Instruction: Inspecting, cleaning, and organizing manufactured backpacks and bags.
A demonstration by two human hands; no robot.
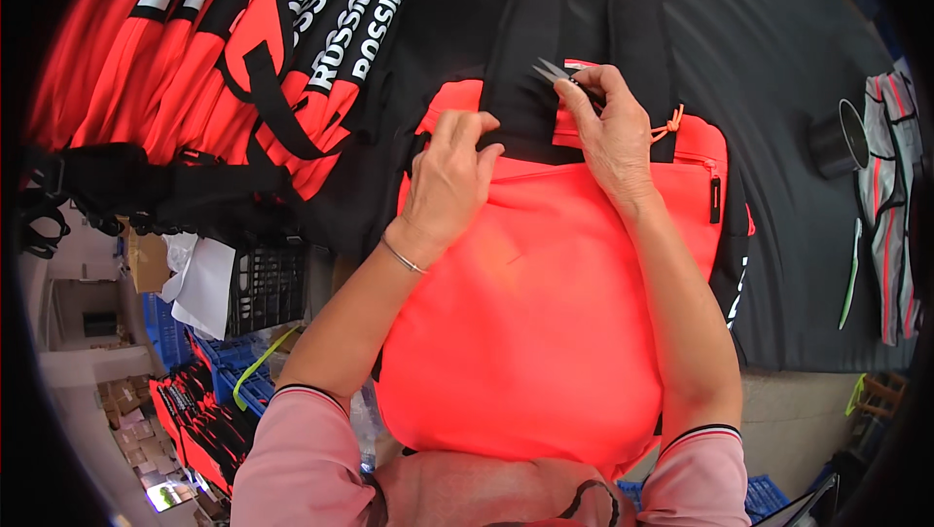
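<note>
A bright coral-red backpack (525, 313) with black shoulder straps (530, 21) lies in front of me, its lower end against my body. My right hand (615, 133) is closed around small thread snips (553, 72), whose two pointed blades stick out to the left, slightly apart. Just under that hand are a red flap and an orange cord pull (671, 123). My left hand (448, 177) rests by the bag's upper left edge, fingers loosely bent, with a gap between thumb and forefinger. A zipper with a black puller (715, 198) runs near the upper right corner.
Several red-and-black bags (209, 60) are stacked at the left. A dark cloth (769, 60) covers the table. On the right are a black cup (839, 138), a grey mesh piece with red trim (885, 206) and a thin green-and-white tool (850, 274). A black crate (268, 289) stands lower left.
</note>
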